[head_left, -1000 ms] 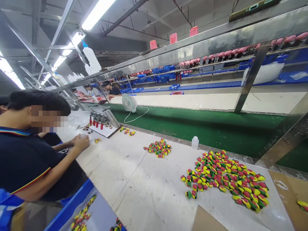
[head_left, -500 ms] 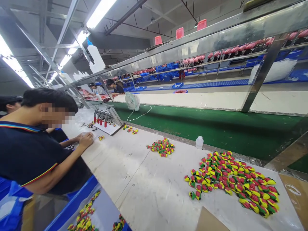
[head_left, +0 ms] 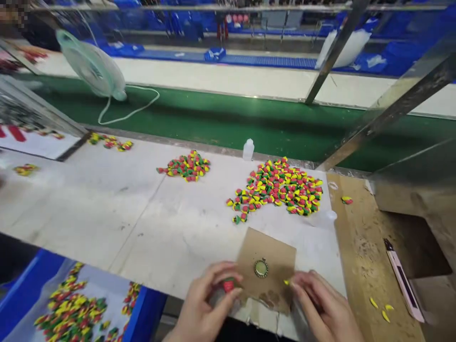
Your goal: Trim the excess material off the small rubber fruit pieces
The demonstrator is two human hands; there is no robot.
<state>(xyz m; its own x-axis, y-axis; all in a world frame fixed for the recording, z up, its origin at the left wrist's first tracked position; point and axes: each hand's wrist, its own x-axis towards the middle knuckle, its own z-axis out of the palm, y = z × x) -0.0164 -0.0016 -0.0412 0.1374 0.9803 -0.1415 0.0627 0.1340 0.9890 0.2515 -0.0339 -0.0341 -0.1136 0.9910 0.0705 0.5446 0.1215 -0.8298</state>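
While a red-and-green piece [head_left: 228, 285] is clenched in the left hand [head_left: 205, 301], a yellow sliver [head_left: 286, 282] is met by the curled right hand [head_left: 322, 304], its grip unclear; between them a brown card [head_left: 267, 270] bearing a round metal bezel [head_left: 261, 268] is laid on the surface [head_left: 142, 223]. Any marking on the utility knife [head_left: 402, 280], right of the right hand, cannot be read.

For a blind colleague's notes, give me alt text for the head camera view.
Two hands work over a cardboard square bearing a round metal bezel: the left hand holds a small red piece, the right hand is at a small yellow piece. A heap of red, yellow and green pieces lies beyond.
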